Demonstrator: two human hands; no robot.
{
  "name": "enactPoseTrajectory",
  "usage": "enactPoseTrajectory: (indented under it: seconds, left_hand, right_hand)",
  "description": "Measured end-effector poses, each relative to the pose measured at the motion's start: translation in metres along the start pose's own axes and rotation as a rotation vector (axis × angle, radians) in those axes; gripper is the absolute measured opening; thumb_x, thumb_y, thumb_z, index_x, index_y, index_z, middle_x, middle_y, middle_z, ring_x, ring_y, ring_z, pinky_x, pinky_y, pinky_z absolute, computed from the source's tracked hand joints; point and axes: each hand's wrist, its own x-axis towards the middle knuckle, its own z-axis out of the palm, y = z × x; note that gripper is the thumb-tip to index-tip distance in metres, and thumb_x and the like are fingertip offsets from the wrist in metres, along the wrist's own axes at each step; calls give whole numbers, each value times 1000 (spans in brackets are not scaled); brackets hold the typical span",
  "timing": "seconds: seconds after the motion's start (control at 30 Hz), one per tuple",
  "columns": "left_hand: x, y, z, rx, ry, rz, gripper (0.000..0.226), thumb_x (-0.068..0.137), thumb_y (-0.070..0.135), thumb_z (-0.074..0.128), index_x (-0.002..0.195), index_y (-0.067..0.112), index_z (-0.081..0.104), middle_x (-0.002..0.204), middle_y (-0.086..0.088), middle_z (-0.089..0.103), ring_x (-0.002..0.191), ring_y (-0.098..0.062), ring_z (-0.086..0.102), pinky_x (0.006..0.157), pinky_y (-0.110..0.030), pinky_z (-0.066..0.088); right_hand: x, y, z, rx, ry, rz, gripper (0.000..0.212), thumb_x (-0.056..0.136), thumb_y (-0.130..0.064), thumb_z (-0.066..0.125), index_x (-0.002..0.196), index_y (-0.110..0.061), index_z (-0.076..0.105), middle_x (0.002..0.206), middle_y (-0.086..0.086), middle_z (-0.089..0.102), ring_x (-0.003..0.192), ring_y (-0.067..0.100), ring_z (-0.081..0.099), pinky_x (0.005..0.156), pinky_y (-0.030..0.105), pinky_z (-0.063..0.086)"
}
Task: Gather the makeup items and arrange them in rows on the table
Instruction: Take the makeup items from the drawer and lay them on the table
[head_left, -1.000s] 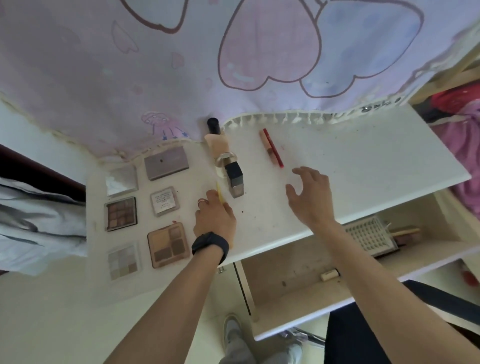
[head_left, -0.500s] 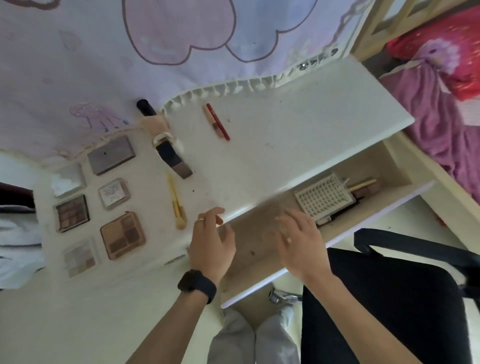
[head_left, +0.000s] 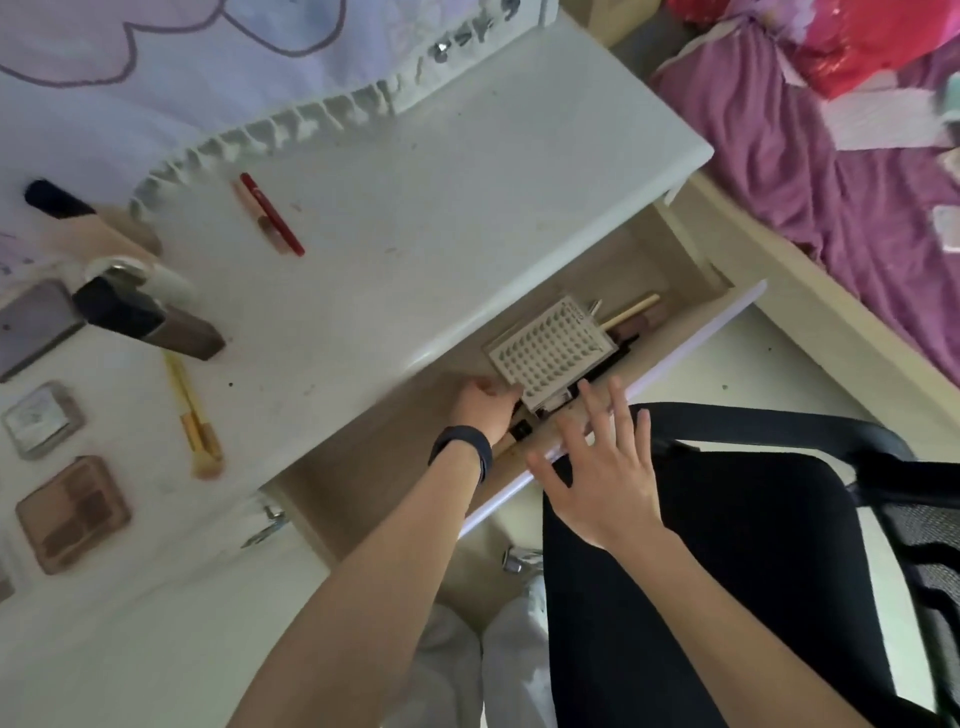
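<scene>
In the open drawer (head_left: 691, 343) lies a white perforated box (head_left: 550, 353) on top of dark items, with a wooden-handled brush (head_left: 631, 312) behind it. My left hand (head_left: 483, 410) reaches into the drawer at the box's near-left corner with its fingers curled; what they touch is hidden. A wooden handle with a black tip (head_left: 514, 439) shows beside that wrist. My right hand (head_left: 597, 467) hovers over the drawer front, fingers spread, holding nothing. On the table (head_left: 441, 197) lie palettes (head_left: 72, 512), a yellow brush (head_left: 189, 415), a dark-capped bottle (head_left: 150, 317) and a red pencil (head_left: 270, 213).
A black chair (head_left: 753, 545) stands right below the drawer. A bed with purple sheets (head_left: 831, 182) runs along the right. A heart-print cloth (head_left: 208, 62) hangs over the table's far edge.
Both hands left the table top and dropped to the drawer. My left hand went inside to the white box, and my right hand moved over the drawer front. The view swung right.
</scene>
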Motion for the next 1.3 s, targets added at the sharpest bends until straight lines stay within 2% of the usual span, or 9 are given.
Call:
enactPoseTrajectory:
  seconds: [0.17, 0.33, 0.43, 0.63, 0.73, 0.83, 1.03, 1.23, 1.3]
  left_hand:
    - [12, 11, 20, 58, 74, 15, 36, 82, 50, 74, 98, 18, 68, 94, -1, 72, 77, -16, 67, 58, -25, 47]
    - [10, 18, 24, -12, 71, 6, 27, 86, 43, 73, 93, 19, 65, 88, 1, 70, 81, -20, 67, 76, -33, 56]
    - [-3, 18, 10, -156, 66, 29, 16, 88, 36, 74, 89, 21, 67, 82, 4, 72, 69, -12, 70, 59, -25, 56]
    - [-42, 2, -46, 66, 140, 245, 6, 96, 36, 63, 95, 34, 58, 93, 9, 68, 83, -8, 67, 77, -34, 60]
    - [-61, -17, -73, 92, 191, 205, 13, 98, 35, 58, 103, 24, 58, 92, 7, 67, 80, -9, 69, 75, -36, 62]
    - [-73, -36, -92, 35, 212, 126, 11, 99, 30, 58, 104, 20, 56, 94, 4, 66, 79, -13, 70, 72, -34, 62]
    - [-91, -53, -110, -16, 180, 100, 7, 100, 29, 56, 97, 24, 52, 97, 2, 68, 74, -15, 74, 64, -28, 62]
    - [-104, -61, -127, -186, 98, 9, 8, 101, 25, 56, 98, 18, 53, 102, -6, 70, 73, -19, 75, 71, -35, 62]
    - [-108, -59, -131, -256, 49, -32, 10, 101, 23, 55, 98, 14, 53, 102, -10, 71, 76, -23, 75, 71, -35, 62]
  right_hand:
    - [0, 3, 2, 41, -6, 2, 67, 96, -75, 20, 135, -32, 53, 170, 1, 8, 152, 23, -28, 123, 55, -7]
    - [0, 5, 4, 74, 4, -13, 69, 96, -76, 20, 137, -32, 55, 170, 0, 12, 153, 23, -25, 123, 57, -3]
    - [0, 5, 1, 86, -1, -4, 68, 96, -76, 22, 136, -33, 56, 168, -2, 19, 154, 21, -22, 123, 57, -5]
    - [18, 7, -20, -44, 55, 17, 48, 97, -59, 31, 103, -39, 73, 123, -15, 64, 139, 15, 38, 121, 60, -9]
    - [48, 4, -37, -176, -102, 69, 39, 95, -38, 33, 105, -32, 70, 109, -9, 67, 125, 21, 51, 115, 63, -19]
    - [82, -4, -45, -324, -315, 72, 36, 86, -30, 46, 118, -28, 62, 116, -2, 64, 125, 31, 50, 116, 66, -7]
    - [113, -26, -29, -432, -536, 24, 48, 95, -32, 51, 142, -24, 50, 150, 10, 41, 142, 35, 32, 111, 51, 31]
    - [124, -35, -24, -591, -599, -94, 58, 93, -41, 49, 148, -25, 44, 156, 2, 40, 148, 27, 25, 109, 45, 36]
    - [124, -36, -24, -591, -668, -66, 55, 96, -46, 46, 145, -22, 48, 151, 4, 46, 143, 29, 36, 105, 45, 40]
